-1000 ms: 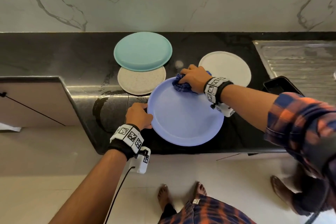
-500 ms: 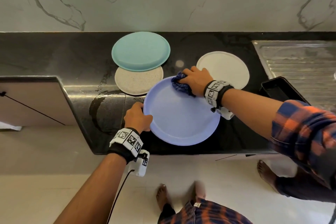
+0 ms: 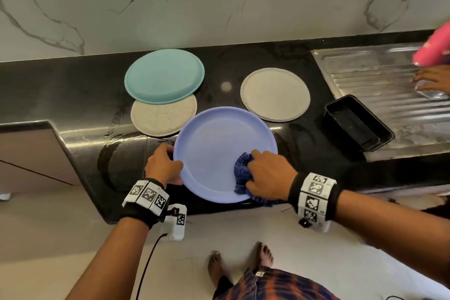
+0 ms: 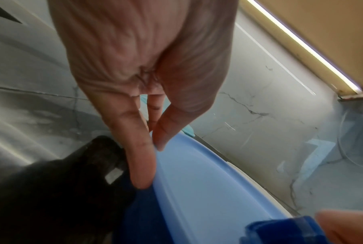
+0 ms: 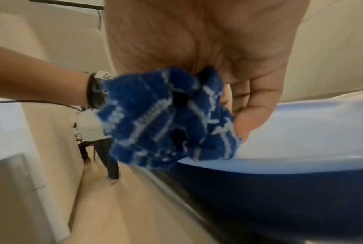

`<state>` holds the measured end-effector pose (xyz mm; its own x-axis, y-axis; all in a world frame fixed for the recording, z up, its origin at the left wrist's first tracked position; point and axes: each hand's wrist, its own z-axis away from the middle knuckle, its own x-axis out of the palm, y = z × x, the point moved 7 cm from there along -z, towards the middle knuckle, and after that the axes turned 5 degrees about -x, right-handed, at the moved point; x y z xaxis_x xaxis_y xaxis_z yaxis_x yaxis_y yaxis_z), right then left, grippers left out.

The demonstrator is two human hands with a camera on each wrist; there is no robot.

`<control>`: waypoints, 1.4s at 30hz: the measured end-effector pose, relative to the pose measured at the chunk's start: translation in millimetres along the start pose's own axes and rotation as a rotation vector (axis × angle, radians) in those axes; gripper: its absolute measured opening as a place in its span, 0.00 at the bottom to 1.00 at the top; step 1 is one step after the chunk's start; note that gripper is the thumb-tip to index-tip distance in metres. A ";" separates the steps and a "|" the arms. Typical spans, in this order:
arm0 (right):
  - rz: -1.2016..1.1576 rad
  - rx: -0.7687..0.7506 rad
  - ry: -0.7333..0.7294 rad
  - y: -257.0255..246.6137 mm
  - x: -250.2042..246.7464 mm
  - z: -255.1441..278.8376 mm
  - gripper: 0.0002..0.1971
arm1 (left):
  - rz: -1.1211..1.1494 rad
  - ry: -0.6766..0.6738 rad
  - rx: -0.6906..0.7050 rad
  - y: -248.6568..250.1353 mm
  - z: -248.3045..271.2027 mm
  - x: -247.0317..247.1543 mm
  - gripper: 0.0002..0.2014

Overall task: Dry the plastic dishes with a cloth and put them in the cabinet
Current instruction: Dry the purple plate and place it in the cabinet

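Observation:
A lavender-blue plastic plate (image 3: 214, 146) lies at the front edge of the black counter (image 3: 60, 95). My left hand (image 3: 162, 165) pinches its left rim, thumb on top (image 4: 163, 132) and fingers underneath. My right hand (image 3: 266, 175) grips a bunched blue checked cloth (image 3: 242, 173) and presses it on the plate's near right part; in the right wrist view the cloth (image 5: 166, 118) sits against the plate (image 5: 312, 132). Behind lie a teal plate (image 3: 164, 75) overlapping a speckled beige plate (image 3: 163, 117), and a grey-white plate (image 3: 275, 94) to the right.
A black rectangular tray (image 3: 358, 122) sits right of the plates beside the steel draining board (image 3: 379, 75). Another person's hand (image 3: 433, 78) with a pink sleeve holds something glassy there. A marble wall rises behind. A cabinet front (image 3: 29, 153) is at lower left; my bare feet are below.
My right hand has swept the cloth from the plate's far edge round to its near right side. The plate has shifted slightly; my left hand keeps its hold. Another person's hand has appeared at right.

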<state>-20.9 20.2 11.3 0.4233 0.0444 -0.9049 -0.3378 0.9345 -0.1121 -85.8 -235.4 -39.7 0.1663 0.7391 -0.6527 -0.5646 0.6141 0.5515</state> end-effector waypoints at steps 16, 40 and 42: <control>0.197 -0.433 0.055 -89.5 -25.5 -112.2 0.21 | 0.510 -0.250 -0.097 -11.8 9.8 2.4 0.19; 0.074 0.173 0.004 32.5 -11.2 -13.3 0.11 | -0.047 0.048 0.007 0.6 4.2 4.8 0.19; 0.015 0.120 -0.015 8.9 -9.1 -4.7 0.10 | -0.023 0.046 -0.005 -0.7 4.2 4.9 0.18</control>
<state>-31.8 26.5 16.6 0.4320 0.0633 -0.8996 -0.2411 0.9693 -0.0476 -81.3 -231.0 -41.1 0.1422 0.7113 -0.6883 -0.5651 0.6293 0.5336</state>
